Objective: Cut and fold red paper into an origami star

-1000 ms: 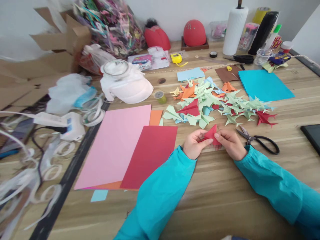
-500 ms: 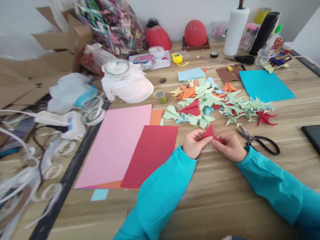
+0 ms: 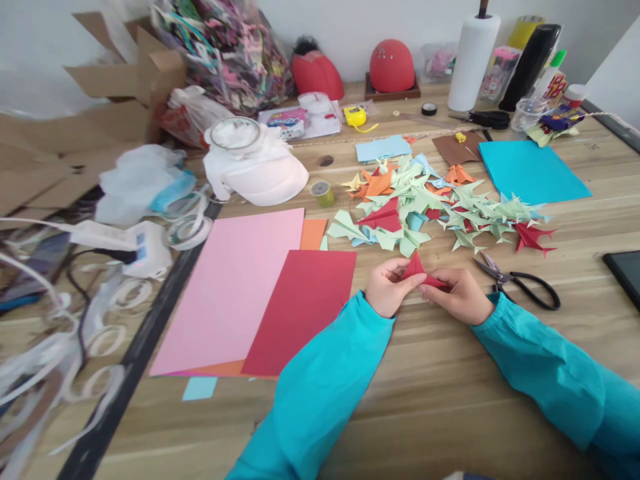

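Observation:
Between my two hands is a small piece of folded red paper [image 3: 414, 266], one point of it sticking up. My left hand [image 3: 389, 287] pinches it from the left, with the thumb laid across the front. From the other side, my right hand [image 3: 461, 293] grips its right end between thumb and fingers. Parts of the paper are hidden behind the fingers. Just beyond my hands lies a pile of folded paper pieces [image 3: 407, 190], mostly pale green, with some red, orange and blue. Black-handled scissors [image 3: 537, 283] rest partly open beside my right hand.
Left of my hands lie a red sheet [image 3: 305, 313] and a pink sheet [image 3: 235, 280], overlapping. A blue sheet [image 3: 535, 172] is at the back right. Further left are white cables, tape rolls [image 3: 187, 230] and a cardboard box [image 3: 115, 133]. A dark flat object [image 3: 625, 273] sits at the right edge.
The folded red paper has turned slightly in my fingers, its upper point shifting left and a little lower. Both hands stay in nearly the same place.

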The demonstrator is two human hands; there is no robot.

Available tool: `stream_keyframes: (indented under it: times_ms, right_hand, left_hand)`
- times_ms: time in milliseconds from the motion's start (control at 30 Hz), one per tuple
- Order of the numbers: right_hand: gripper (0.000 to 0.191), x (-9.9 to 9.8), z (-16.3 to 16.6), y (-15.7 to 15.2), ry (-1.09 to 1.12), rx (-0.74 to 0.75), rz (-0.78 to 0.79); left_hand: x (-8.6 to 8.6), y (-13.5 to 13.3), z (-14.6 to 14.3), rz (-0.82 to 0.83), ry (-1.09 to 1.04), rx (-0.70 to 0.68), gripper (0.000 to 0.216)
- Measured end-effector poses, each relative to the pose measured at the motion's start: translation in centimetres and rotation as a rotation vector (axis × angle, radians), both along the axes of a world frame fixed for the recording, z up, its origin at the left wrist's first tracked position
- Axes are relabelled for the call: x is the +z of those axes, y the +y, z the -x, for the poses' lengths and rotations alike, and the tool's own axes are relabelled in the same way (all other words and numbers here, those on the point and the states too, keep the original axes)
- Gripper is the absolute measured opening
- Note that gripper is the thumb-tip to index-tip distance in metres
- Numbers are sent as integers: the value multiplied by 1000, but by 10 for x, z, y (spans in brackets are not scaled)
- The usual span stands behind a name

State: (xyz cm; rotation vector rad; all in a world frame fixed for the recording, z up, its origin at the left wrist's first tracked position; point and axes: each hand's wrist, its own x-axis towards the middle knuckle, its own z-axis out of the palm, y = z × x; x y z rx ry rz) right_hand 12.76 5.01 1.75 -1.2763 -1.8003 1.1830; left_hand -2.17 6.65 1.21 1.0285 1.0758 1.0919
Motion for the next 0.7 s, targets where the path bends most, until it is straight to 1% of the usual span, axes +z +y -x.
stream_keyframes:
  times_ms: [200,367,467,633,700]
  right_hand:
    - [23,2,-1,-1,-51,33,-82]
    - [25,6,0,-2,-86,34,-125]
    - [27,6,1,-3,-52,4,-85]
    - [36,5,0,-3,112,46,55]
    - [39,4,0,-3,153,39,92]
  left_hand:
    - [1,0,1,40,-77,-55,21]
    - [3,-1,0,77,-103,-64,22]
    - [4,-1,0,80,-80,-55,24]
    - [2,1,1,50,-45,-46,26]
    - [0,1,1,49,-55,-52,27]
